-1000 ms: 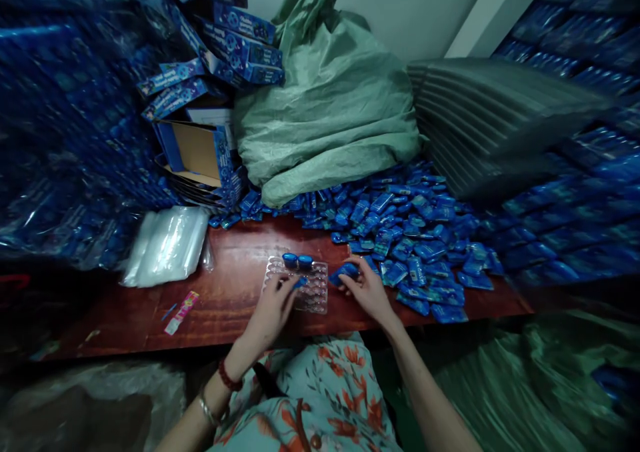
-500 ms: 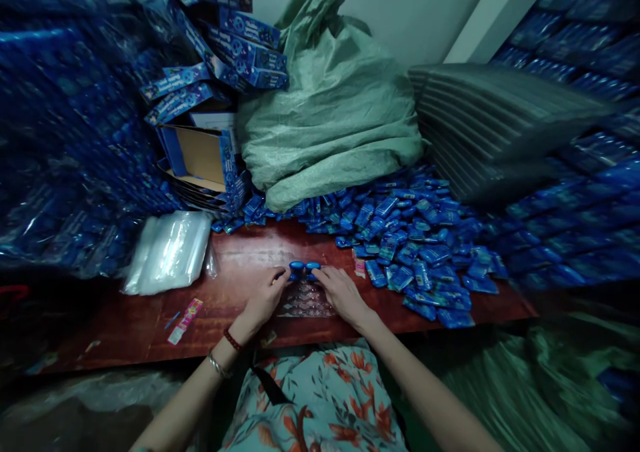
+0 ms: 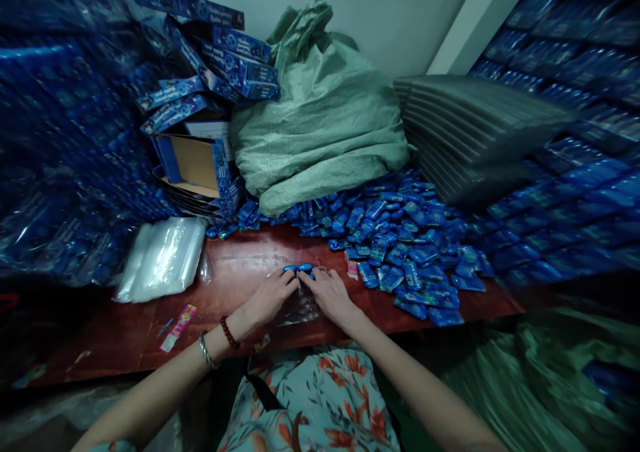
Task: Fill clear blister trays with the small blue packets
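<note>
On the red-brown table, a clear crinkled plastic package (image 3: 299,311) lies flat in front of me, with small shiny blue oval pieces (image 3: 304,267) at its far end. My left hand (image 3: 270,299) is at the package's left side, fingers bent and closed at the blue pieces. From the right, my right hand (image 3: 331,295) mirrors it, its fingers closed over the package's far right part. The fingertips of both hands nearly meet in the middle. What exactly sits under the fingers is partly hidden.
A heap of small blue packets (image 3: 400,252) spreads to the right and back. Clear plastic bags (image 3: 167,259) lie left, near a pink strip (image 3: 179,329). Behind stand a large green sack (image 3: 320,119), an open box (image 3: 193,165) and stacked grey foam sheets (image 3: 475,119).
My hands have drawn closer together over the clear package, covering more of it. The whole view has shifted slightly.
</note>
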Tool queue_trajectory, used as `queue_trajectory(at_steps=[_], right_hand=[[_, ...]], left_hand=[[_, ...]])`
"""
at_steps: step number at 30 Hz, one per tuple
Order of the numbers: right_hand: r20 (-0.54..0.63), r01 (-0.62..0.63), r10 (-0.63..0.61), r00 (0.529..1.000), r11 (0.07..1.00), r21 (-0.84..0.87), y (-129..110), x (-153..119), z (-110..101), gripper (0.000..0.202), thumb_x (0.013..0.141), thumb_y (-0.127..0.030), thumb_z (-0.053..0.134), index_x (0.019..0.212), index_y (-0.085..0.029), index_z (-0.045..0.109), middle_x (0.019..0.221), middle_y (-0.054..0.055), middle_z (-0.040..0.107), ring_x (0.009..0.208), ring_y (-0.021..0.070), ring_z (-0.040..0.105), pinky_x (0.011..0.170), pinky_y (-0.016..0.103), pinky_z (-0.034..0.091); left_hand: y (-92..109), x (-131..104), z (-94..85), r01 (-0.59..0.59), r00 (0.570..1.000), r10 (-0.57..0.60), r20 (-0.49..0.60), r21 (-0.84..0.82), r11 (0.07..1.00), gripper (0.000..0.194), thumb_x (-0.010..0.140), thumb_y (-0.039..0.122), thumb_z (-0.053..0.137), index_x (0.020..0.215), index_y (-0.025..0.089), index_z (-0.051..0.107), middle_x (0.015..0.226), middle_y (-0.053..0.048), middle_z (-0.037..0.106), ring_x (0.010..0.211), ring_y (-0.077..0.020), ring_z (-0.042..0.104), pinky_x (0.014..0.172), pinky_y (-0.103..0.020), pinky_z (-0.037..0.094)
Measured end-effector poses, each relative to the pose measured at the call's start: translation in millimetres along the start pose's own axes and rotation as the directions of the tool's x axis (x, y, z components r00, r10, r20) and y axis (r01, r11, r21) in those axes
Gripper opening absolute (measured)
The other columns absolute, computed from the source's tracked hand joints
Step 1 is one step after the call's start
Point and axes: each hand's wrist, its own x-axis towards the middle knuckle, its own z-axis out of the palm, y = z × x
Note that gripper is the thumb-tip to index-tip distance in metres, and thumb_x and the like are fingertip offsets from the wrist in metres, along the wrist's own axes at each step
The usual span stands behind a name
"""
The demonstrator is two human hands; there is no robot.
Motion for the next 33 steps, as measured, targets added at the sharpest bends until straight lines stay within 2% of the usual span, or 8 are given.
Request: queue_trajectory(at_steps=[8,15,18,20,22,24,27,33], right_hand=[[-0.002,-0.042,0.042,0.999,0.999,0.011,-7.7,-1.1,-1.7,0.046,0.088,-0.009,0.037,0.132,-0.022,0.044,0.108,0.013,0.059,0.095,0.0215,0.058,0.089,0.036,0.035],[-0.221,-0.007,0.011,0.975,1.0,0.018,5.7,-0.4,18.9,0.041,0.095,-0.022,0.035,0.135,-0.03,0.042,0.103,0.008,0.06,0.087,0.0174,0.058,0.08,0.031,0.037],[-0.402,-0.021,0.065,0.914,0.993,0.113,29.4,-18.5,30.2,0.039,0.097,-0.024,0.033,0.134,-0.025,0.045,0.096,0.006,0.061,0.082,0.0147,0.056,0.078,0.028,0.037],[-0.497,-0.155,0.217,0.84,0.974,0.163,49.0,-35.5,35.9,0.036,0.096,-0.022,0.032,0.126,-0.021,0.053,0.092,0.006,0.062,0.08,0.0153,0.055,0.075,0.028,0.037],[-0.515,-0.359,0.39,0.764,0.919,0.164,66.0,-50.5,38.7,0.034,0.096,-0.023,0.033,0.115,-0.018,0.06,0.088,0.007,0.061,0.08,0.0177,0.054,0.071,0.029,0.036],[-0.478,-0.527,0.503,0.72,0.845,0.095,75.7,-58.2,38.2,0.032,0.095,-0.029,0.035,0.109,-0.016,0.061,0.087,0.009,0.059,0.08,0.0208,0.052,0.067,0.03,0.035],[-0.39,-0.601,0.539,0.746,0.797,-0.049,75.0,-53.8,34.4,0.032,0.092,-0.033,0.041,0.11,-0.013,0.058,0.089,0.013,0.057,0.084,0.0246,0.05,0.065,0.032,0.035],[-0.237,-0.505,0.48,0.845,0.861,-0.058,62.1,-42.4,34.9,0.035,0.086,-0.019,0.047,0.12,-0.013,0.052,0.098,0.013,0.057,0.092,0.0265,0.05,0.072,0.036,0.038]], left_hand=[[4.6,3.5,7.9,0.07,0.995,-0.068,-0.078,0.018,0.997,0.037,0.078,-0.002,0.04,0.107,0.017,0.052,0.111,-0.008,0.054,0.099,-0.0208,0.052,0.086,-0.036,0.047],[-9.1,3.8,22.3,0.089,0.946,-0.102,-0.308,-0.057,0.994,0.042,0.082,0.002,0.04,0.117,0.019,0.055,0.123,-0.012,0.05,0.103,-0.022,0.053,0.086,-0.039,0.048],[-21.6,-9.7,16.6,0.12,0.857,-0.257,-0.448,-0.311,0.943,0.043,0.084,0.007,0.04,0.122,0.021,0.053,0.119,-0.011,0.053,0.096,-0.0181,0.057,0.078,-0.032,0.051],[-22.1,-15.4,8.3,0.156,0.792,-0.357,-0.496,-0.4,0.903,0.039,0.086,0.011,0.038,0.122,0.018,0.052,0.106,-0.009,0.06,0.087,-0.0168,0.06,0.072,-0.03,0.051],[-12.2,-8.5,-2.2,0.202,0.783,-0.384,-0.49,-0.384,0.901,0.036,0.087,0.01,0.036,0.117,0.016,0.055,0.097,-0.007,0.063,0.085,-0.0173,0.06,0.073,-0.031,0.051],[7.5,16.6,-11.5,0.217,0.842,-0.341,-0.417,-0.318,0.923,0.034,0.086,0.008,0.036,0.111,0.015,0.058,0.099,-0.008,0.064,0.089,-0.0176,0.059,0.078,-0.031,0.049],[43.7,82.2,-14.7,0.223,0.918,-0.282,-0.28,-0.224,0.949,0.029,0.087,0.011,0.043,0.109,0.016,0.06,0.1,-0.01,0.063,0.095,-0.0189,0.058,0.084,-0.031,0.046],[80.9,187.7,8.6,0.412,0.905,-0.417,-0.086,-0.068,0.909,0.023,0.082,0.001,0.043,0.099,0.001,0.059,0.1,-0.025,0.059,0.097,-0.0315,0.058,0.078,-0.047,0.046]])
